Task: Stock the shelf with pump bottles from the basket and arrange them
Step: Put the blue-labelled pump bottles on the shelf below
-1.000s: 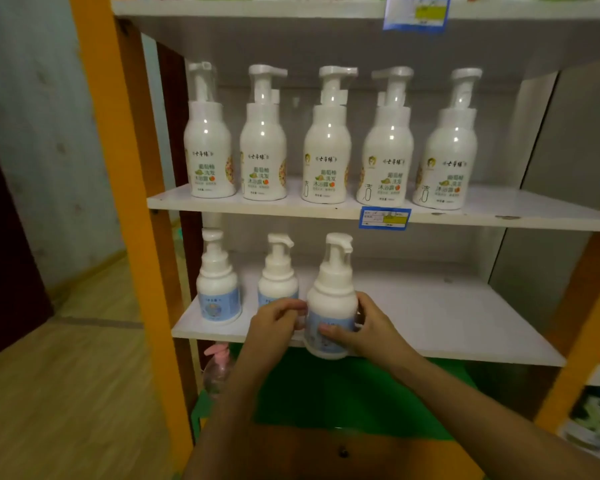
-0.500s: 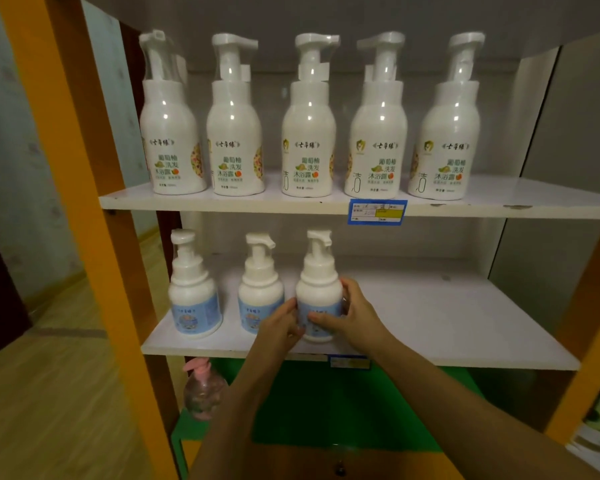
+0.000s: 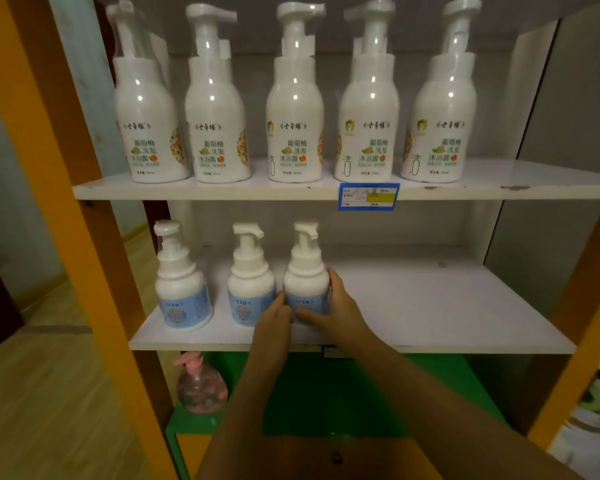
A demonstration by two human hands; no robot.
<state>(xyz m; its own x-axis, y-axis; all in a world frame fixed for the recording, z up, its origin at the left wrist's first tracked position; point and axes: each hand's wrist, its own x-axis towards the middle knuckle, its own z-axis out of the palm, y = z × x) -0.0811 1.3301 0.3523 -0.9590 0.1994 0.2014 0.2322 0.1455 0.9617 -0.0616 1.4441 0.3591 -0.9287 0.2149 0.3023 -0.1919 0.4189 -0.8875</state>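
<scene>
Pump bottle, small, white plastic with a pale blue label (image 3: 306, 289): upright on the lower white shelf board (image 3: 430, 306), third from the left in its row, held between both hands. Right hand (image 3: 340, 306) wraps the bottle's right side, fingers curled round behind the shoulder, thumb laid across the lower front of the label. Left hand (image 3: 274, 322) closes on the bottle's lower left, fingertips pressed in the narrow gap beside the neighbour. Bottle base is hidden by the hands; it appears to rest on the board, not confirmed.

Second small blue-labelled pump bottle (image 3: 250, 289) stands just beside it on the left, bodies nearly touching. First small blue-labelled pump bottle (image 3: 182, 289) stands farther left, apart from the second, near the shelf's left edge. Right-hand part of the lower board is bare.

Upper white shelf board (image 3: 534, 188) carries five tall white pump bottles with green printed labels (image 3: 295, 109), upright in one row. Blue and yellow price tag (image 3: 368, 196) is fixed to its front edge.

Below the lower board: clear rounded pump bottle with a pink pump head (image 3: 201, 386) on a green surface (image 3: 326, 393). Orange upright of the shelf frame (image 3: 59, 202) runs down the left.
</scene>
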